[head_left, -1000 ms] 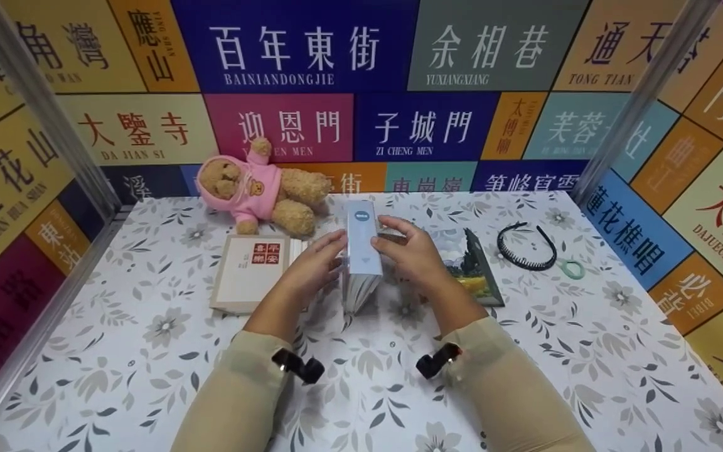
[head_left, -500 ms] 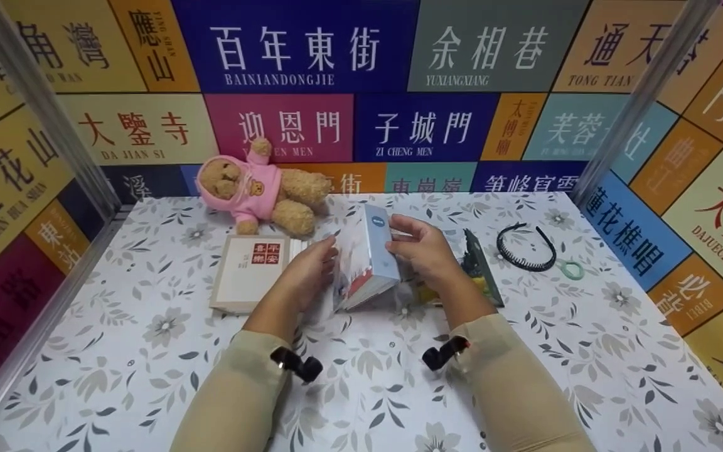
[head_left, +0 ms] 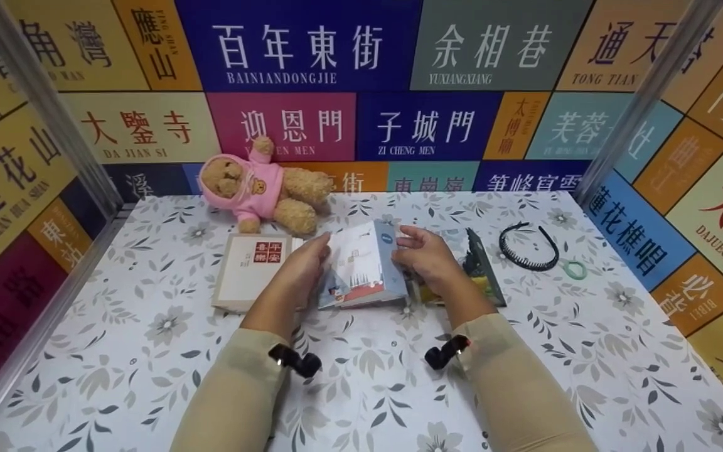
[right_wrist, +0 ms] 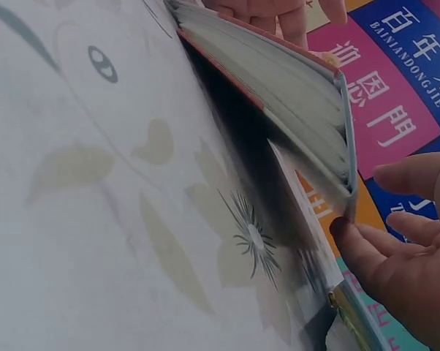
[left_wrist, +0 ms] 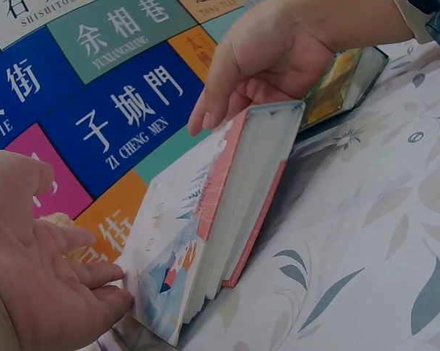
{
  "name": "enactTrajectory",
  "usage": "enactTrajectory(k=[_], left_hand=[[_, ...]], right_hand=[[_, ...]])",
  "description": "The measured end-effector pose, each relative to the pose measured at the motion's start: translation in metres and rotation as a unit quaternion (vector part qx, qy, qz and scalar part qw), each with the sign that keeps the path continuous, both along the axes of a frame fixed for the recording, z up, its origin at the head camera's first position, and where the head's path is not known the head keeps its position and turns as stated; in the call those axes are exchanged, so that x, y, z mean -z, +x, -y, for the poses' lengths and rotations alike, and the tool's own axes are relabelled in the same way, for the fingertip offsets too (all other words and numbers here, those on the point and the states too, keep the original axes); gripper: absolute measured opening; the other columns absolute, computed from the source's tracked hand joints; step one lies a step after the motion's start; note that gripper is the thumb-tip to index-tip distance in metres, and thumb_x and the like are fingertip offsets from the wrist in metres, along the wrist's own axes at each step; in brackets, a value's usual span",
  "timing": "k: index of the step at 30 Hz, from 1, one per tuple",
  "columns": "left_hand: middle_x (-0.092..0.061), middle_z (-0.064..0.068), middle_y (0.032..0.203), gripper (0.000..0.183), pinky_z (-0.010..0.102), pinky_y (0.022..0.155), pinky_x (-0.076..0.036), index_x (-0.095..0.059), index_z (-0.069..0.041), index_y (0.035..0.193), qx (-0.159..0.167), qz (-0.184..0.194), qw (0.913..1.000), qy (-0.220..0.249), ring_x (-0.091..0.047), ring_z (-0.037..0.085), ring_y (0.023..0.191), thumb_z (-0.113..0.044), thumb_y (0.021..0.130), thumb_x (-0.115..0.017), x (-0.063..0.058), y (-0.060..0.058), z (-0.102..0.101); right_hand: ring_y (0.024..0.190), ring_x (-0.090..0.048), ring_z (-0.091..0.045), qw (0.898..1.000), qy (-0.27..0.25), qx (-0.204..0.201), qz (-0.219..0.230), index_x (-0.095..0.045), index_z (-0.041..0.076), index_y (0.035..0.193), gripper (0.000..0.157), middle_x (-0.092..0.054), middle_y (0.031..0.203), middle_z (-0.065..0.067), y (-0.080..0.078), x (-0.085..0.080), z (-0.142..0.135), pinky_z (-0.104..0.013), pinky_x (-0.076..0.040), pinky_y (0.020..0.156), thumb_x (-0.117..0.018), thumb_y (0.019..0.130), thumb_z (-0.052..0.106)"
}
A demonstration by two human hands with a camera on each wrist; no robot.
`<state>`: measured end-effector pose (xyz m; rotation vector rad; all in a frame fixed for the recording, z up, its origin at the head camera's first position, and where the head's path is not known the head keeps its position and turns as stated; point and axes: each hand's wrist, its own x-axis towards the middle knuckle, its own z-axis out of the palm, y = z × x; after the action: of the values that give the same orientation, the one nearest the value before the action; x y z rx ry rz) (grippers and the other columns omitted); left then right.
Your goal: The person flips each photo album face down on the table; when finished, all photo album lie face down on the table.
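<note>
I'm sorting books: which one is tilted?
The blue-spined book between the left hand and right hand, spine side raised; the cream book and landscape book lie flat.

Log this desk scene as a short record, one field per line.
Central item: blue-spined book, tilted, spine side raised
Left hand: fingertips at that book's edge opposite the spine
Right hand: fingertip touching the spine, thumb apart from it
Left of it: beige book with red squares, partly behind the left arm
Right of it: painted-cover book, partly hidden by the right arm
Far right: black headband, green ring
Back: teddy bear in pink hoodie, lying down
</note>
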<state>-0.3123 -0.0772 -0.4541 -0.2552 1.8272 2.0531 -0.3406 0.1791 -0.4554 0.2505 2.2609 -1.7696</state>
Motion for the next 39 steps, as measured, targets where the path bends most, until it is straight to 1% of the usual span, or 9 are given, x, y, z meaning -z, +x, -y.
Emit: enactTrajectory(k=[5,8,13,17,19,25,31,35,39], left_hand=[[-0.026,0.008,0.179,0.078,0.050,0.137,-0.020,-0.026,-0.019,0.172,-0.005,0.021,0.9996,0.018,-0.023,0.032,0.166,-0.059,0.108,-0.048,-0.002,0.002,0.001],[-0.024,0.006,0.180,0.080,0.050,0.137,-0.020,-0.025,-0.021,0.172,-0.007,0.025,0.9991,0.034,-0.022,0.031,0.166,-0.059,0.107,-0.050,-0.002,0.003,0.002],[-0.025,0.003,0.180,0.077,0.049,0.136,-0.022,-0.028,-0.023,0.171,-0.014,0.024,0.9988,0.041,-0.018,0.031,0.168,-0.058,0.107,-0.052,-0.003,0.002,0.002],[-0.031,0.003,0.178,0.071,0.046,0.138,-0.018,-0.033,-0.022,0.169,-0.034,0.017,0.9984,0.042,-0.017,0.033,0.168,-0.053,0.108,-0.053,-0.003,0.001,0.002],[-0.034,0.006,0.176,0.070,0.045,0.139,-0.016,-0.035,-0.019,0.168,-0.042,0.002,0.9984,0.038,-0.020,0.034,0.168,-0.050,0.109,-0.053,-0.004,0.001,0.002],[-0.038,0.018,0.173,0.066,0.047,0.137,-0.023,-0.034,-0.004,0.166,-0.040,-0.075,0.9961,0.026,-0.026,0.034,0.166,-0.040,0.113,-0.048,-0.011,0.000,0.001],[-0.041,0.022,0.170,0.058,0.049,0.136,-0.026,-0.041,0.001,0.161,-0.069,-0.125,0.9895,0.026,-0.029,0.036,0.165,-0.033,0.115,-0.045,-0.016,0.002,0.013],[-0.043,0.021,0.169,0.056,0.050,0.136,-0.025,-0.043,0.000,0.160,-0.083,-0.136,0.9867,0.033,-0.032,0.035,0.164,-0.033,0.114,-0.047,-0.017,0.004,0.029],[-0.040,0.022,0.169,0.058,0.051,0.135,-0.025,-0.038,-0.005,0.164,-0.098,-0.122,0.9874,0.024,-0.033,0.036,0.161,-0.033,0.114,-0.046,-0.018,0.005,0.050]], right_hand=[[0.143,-0.057,-0.028,0.999,0.016,-0.037,-0.006,-0.038,0.023,0.167,0.080,-0.054,0.160,-0.012,0.003,0.003,0.001,-0.044,-0.050,0.119,-0.075,0.098,0.015],[0.142,-0.057,-0.029,0.999,0.021,-0.047,-0.015,-0.035,0.022,0.169,0.081,-0.055,0.159,-0.014,0.005,0.001,0.003,-0.045,-0.049,0.119,-0.074,0.098,0.016],[0.145,-0.055,-0.027,0.997,0.041,-0.055,-0.021,-0.037,0.026,0.168,0.076,-0.056,0.160,-0.009,0.008,-0.003,0.004,-0.045,-0.048,0.120,-0.072,0.100,0.022],[0.150,-0.051,-0.027,0.997,0.026,-0.062,-0.044,-0.039,0.020,0.167,0.072,-0.054,0.163,-0.008,0.010,-0.001,0.006,-0.045,-0.046,0.123,-0.070,0.102,0.021],[0.151,-0.051,-0.028,0.997,0.017,-0.053,-0.062,-0.042,0.016,0.165,0.069,-0.055,0.161,-0.008,0.010,0.000,0.009,-0.045,-0.045,0.124,-0.070,0.102,0.019],[0.147,-0.055,-0.028,0.992,0.021,-0.030,-0.123,-0.052,0.012,0.158,0.059,-0.059,0.156,-0.009,0.016,-0.002,0.033,-0.044,-0.047,0.123,-0.069,0.101,0.015],[0.137,-0.062,-0.027,0.984,-0.001,-0.051,-0.170,-0.059,0.012,0.152,0.053,-0.066,0.149,-0.010,0.027,-0.010,0.063,-0.042,-0.054,0.115,-0.072,0.101,0.014],[0.132,-0.065,-0.024,0.982,-0.018,-0.074,-0.171,-0.060,0.016,0.152,0.052,-0.069,0.145,-0.006,0.030,-0.014,0.083,-0.040,-0.058,0.109,-0.072,0.102,0.016],[0.129,-0.066,-0.023,0.983,-0.042,-0.081,-0.162,-0.061,0.016,0.151,0.051,-0.071,0.140,-0.004,0.029,-0.014,0.106,-0.038,-0.058,0.108,-0.073,0.101,0.017]])
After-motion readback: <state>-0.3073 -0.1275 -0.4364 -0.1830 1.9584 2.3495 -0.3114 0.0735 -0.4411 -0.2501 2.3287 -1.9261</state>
